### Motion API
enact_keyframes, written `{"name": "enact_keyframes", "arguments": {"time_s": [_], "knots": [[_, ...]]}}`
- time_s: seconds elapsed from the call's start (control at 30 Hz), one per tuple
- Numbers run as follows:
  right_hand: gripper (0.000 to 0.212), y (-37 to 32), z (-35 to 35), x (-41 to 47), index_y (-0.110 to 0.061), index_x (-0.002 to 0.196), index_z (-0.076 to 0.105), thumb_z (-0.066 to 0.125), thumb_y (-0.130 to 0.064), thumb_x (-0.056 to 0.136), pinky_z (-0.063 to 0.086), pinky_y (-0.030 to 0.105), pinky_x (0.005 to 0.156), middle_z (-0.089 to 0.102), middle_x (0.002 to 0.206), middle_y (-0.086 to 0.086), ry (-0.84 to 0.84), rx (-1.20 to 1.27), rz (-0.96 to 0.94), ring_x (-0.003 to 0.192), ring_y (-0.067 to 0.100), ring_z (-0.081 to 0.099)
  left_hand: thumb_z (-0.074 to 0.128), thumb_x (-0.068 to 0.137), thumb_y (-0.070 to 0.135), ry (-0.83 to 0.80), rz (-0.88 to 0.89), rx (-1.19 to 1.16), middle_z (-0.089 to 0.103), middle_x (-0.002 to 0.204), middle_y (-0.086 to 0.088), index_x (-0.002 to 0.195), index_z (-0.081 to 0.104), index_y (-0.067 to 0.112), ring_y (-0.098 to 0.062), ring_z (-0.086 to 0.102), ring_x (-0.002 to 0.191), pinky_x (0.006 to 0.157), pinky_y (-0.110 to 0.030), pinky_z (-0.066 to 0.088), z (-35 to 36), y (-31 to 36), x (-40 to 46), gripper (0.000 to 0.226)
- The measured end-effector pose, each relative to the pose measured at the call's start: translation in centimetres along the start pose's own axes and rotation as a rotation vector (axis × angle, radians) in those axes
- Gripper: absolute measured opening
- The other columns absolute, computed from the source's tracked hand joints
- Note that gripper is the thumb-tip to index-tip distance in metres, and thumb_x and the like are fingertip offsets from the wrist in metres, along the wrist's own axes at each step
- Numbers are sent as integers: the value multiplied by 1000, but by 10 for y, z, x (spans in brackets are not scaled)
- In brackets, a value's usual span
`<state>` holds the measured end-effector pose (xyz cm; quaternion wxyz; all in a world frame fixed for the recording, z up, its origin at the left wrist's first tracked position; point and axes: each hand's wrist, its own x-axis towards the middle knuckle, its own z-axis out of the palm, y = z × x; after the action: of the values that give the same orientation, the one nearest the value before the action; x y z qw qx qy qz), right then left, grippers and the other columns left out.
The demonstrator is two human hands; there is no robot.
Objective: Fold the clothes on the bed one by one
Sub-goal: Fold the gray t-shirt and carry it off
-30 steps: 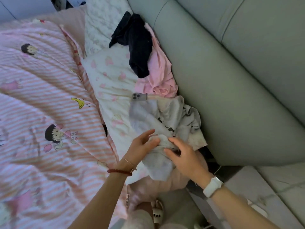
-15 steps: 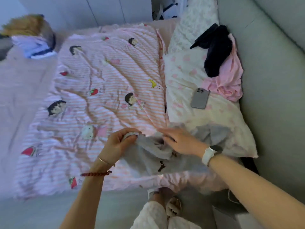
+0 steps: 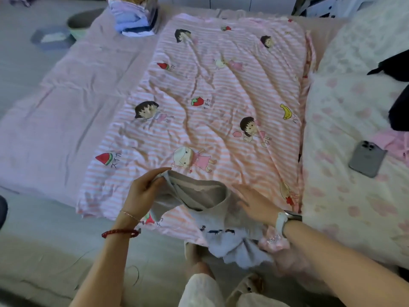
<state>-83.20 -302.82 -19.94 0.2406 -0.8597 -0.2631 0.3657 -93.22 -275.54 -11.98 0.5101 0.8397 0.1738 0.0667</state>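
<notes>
Presently I am viewing, from the head camera, a grey garment point(image 3: 205, 196) lying at the near edge of the bed point(image 3: 66, 111), on top of the pink striped quilt point(image 3: 221, 96), with its lower part hanging over the edge towards the floor. My left hand point(image 3: 143, 191) is gripping the left end of the garment's ribbed opening, fingers point(image 3: 155, 181) and thumb curling around the hem and pinching it. My right hand point(image 3: 254, 202) is lying flat on the cloth at the right side of the opening, fingers straight and slightly spread, pressing rather than grasping.

I am judging the garment to be light, soft and limp: it is draping and bunching wherever nothing is supporting it, so it will be sagging between any two holds and sliding readily over the quilt. The firmer ribbed hem and the side seams are looking like the best places to take hold, one at each end, so that the cloth is being pulled taut before folding. Whether this is a top or a skirt I cannot say for certain, as the hanging part is crumpled.

Beyond the hands the quilt is offering broad flat room for spreading. To the right a phone point(image 3: 367, 158) is lying on the floral pillow point(image 3: 343, 140), near but apart from the work, beside dark and pink clothes point(image 3: 398, 111). A folded stack point(image 3: 135, 21) is sitting at the far side.
</notes>
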Motion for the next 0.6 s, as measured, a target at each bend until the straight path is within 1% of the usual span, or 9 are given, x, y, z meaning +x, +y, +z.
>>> {"name": "enact_keyframes", "arguments": {"time_s": [0.07, 0.1, 0.17, 0.2, 0.27, 0.33, 0.4, 0.5, 0.6], "knots": [[65, -11, 5, 29, -21, 149, 9, 46, -14, 96, 22, 24, 109, 19, 154, -2, -117, 131, 20, 141, 16, 21, 48, 92, -4, 13, -32, -25, 62, 99, 13, 107, 59, 25, 9, 53, 98, 79, -1, 40, -12, -19, 17, 34], [65, -19, 7, 44, -19, 149, 12, 48, -13, 95, 26, 21, 106, 28, 151, -1, -176, 192, 30, 138, 16, 29, 48, 92, -3, 14, -49, -33, 63, 99, 14, 106, 61, 23, 11, 53, 97, 78, -1, 39, -17, -27, 27, 32], [50, -34, 13, 68, -13, 141, 36, 52, -13, 94, 40, 16, 90, 59, 117, -7, -239, 251, 43, 107, 8, 55, 49, 92, -2, -10, -90, -44, 63, 97, 11, 103, 62, 20, 14, 55, 91, 76, 0, 39, -27, -44, 47, 28], [38, -42, 17, 76, -11, 131, 48, 53, -15, 93, 40, 13, 75, 59, 92, -12, -224, 227, 50, 85, 3, 55, 49, 92, -2, -26, -107, -47, 63, 97, 9, 103, 62, 19, 16, 56, 89, 75, 1, 38, -31, -50, 56, 27], [25, -49, 24, 88, -4, 115, 57, 51, -18, 95, 33, 17, 60, 48, 72, -8, -123, 197, 58, 67, 8, 46, 50, 92, -2, -39, -116, -18, 63, 101, 3, 105, 61, 16, 18, 55, 89, 75, 2, 37, -38, -61, 75, 25], [23, -54, 22, 88, -1, 112, 54, 44, -16, 98, 29, 20, 59, 44, 70, -3, 48, 276, 95, 62, 10, 41, 51, 92, 1, -7, -136, 48, 64, 108, -5, 111, 62, 13, -2, 58, 98, 78, -1, 37, -44, -69, 92, 25], [17, -58, 11, 78, -9, 106, 53, 40, -16, 99, 29, 21, 56, 43, 67, -2, 283, 356, 120, 55, 8, 40, 53, 93, 8, 31, -172, 130, 66, 109, -13, 116, 63, 11, -22, 59, 101, 79, -17, 40, -50, -75, 104, 26], [11, -62, -10, 56, -23, 99, 48, 41, -15, 98, 34, 18, 50, 43, 59, -9, 589, 290, 123, 49, 6, 46, 54, 94, 20, -1, -90, 281, 69, 92, -21, 116, 64, 17, -35, 63, 88, 70, -36, 46, -58, -70, 113, 24], [12, -67, -30, 31, -19, 105, 52, 45, -20, 96, 39, 31, 55, 53, 69, -10, 719, 203, 137, 60, 11, 52, 47, 87, 41, 0, 72, 314, 68, 75, -20, 101, 68, 14, -35, 63, 70, 62, -42, 49, -66, -45, 109, 38]]}}
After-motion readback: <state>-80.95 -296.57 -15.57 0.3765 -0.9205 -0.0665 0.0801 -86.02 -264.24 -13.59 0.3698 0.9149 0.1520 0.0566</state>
